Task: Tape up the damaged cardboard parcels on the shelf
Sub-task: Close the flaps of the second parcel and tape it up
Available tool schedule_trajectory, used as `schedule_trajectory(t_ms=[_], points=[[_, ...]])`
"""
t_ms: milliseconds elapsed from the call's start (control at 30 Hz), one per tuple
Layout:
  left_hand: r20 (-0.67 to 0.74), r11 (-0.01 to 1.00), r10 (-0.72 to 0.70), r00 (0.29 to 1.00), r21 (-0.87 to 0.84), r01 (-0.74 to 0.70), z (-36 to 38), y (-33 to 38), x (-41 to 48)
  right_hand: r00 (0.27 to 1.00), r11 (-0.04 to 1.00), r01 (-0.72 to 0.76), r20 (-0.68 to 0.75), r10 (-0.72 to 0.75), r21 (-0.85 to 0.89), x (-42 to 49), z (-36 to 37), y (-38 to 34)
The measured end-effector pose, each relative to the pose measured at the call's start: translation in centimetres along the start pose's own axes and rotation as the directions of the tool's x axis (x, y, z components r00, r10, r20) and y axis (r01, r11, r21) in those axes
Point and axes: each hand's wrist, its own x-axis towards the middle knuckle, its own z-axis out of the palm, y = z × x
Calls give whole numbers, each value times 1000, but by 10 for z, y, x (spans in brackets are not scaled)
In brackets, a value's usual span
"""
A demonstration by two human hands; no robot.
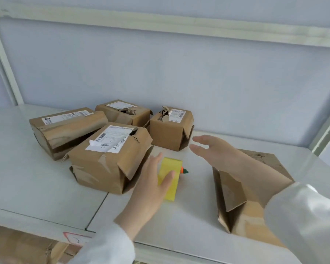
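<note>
On the white shelf (27, 178) a yellow tool (171, 178) lies with its long axis running near to far, its orange-and-green tip at the far right end. The left hand (152, 180) is flat over it, fingers straight, thumb across its top, gripping nothing. The right hand (211, 149) is open and empty, its forearm above the near right parcel (234, 197). Further left sit the labelled torn parcel (111, 159), the long parcel (65, 128) and two torn far parcels (122, 113).
</note>
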Motion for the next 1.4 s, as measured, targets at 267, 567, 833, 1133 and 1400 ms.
schedule_trajectory(t_ms=[267, 567, 833, 1133, 1400], points=[[142, 932, -131, 981, -319, 170, -28, -3, -31, 987, 997, -64, 143, 69, -39, 10, 31, -7], [231, 860, -310, 922, -346, 375, -25, 5, 3, 993, 998, -58, 108, 55, 24, 11, 34, -4], [195, 888, -258, 946, -337, 312, -24, 5, 5, 997, 998, 67, 36, -67, 17, 2, 35, -1], [65, 914, -66, 996, -398, 86, -17, 32, 0, 997, 953, 72, -23, -68, 296, -20, 10, -4], [-58, 915, 235, 970, -323, -241, 11, 131, 26, 891, 939, 203, -451, -61, 276, -58, -68, -4]])
